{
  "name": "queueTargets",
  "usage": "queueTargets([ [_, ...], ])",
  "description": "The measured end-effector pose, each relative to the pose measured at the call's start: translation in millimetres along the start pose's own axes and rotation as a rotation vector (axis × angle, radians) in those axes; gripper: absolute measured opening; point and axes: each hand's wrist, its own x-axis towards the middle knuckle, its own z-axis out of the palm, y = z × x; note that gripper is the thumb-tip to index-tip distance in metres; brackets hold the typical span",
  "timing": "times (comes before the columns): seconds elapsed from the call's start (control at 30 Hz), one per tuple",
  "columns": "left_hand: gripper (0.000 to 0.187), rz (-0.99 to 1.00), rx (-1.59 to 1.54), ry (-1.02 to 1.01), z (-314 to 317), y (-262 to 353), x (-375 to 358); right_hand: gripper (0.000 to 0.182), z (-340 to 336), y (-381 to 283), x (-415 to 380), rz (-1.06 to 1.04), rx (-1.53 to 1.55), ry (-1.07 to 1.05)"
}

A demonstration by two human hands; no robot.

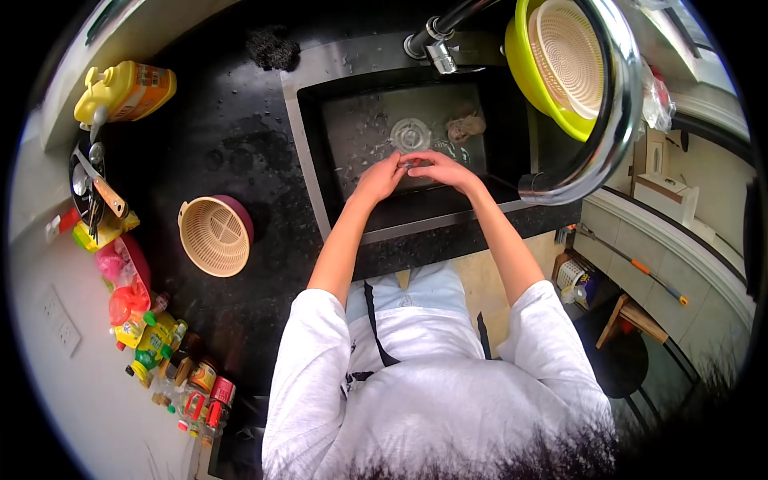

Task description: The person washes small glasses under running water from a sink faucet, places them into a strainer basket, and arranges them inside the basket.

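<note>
Both hands are over the dark sink (352, 212), close together near its front side. My left hand (382, 176) has its fingers bent inward, their tips meeting those of the other hand. My right hand (440, 169) is curled, with its fingers pointing left. Whether anything small lies between the fingertips cannot be made out. Just beyond them is the round drain strainer (410, 136) in the sink floor, with small wet bits around it. A crumpled pale brown cloth-like thing (466, 127) lies to the right of the strainer.
A chrome faucet (441, 54) arches over the right side. Green and beige basins (566, 60) stand back right. On the left counter are a beige basket (214, 237), a yellow jug (132, 92), utensils (98, 186) and several bottles (200, 392). A dark scourer (273, 50) lies behind.
</note>
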Motion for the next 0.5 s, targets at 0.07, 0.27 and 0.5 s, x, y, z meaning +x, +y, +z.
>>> queueTargets([
  [0.07, 0.039, 0.044, 0.092, 0.082, -9, 11, -1, 0.026, -1, 12, 8, -0.071, 0.000, 0.126],
  [0.27, 0.036, -0.208, -0.139, 0.251, -25, 65, -25, 0.022, -25, 19, -40, -0.221, 0.164, 0.487],
  [0.5, 0.012, -0.137, -1.051, 0.209, -19, 98, -35, 0.030, -84, -52, -63, -0.375, 0.055, 0.722],
])
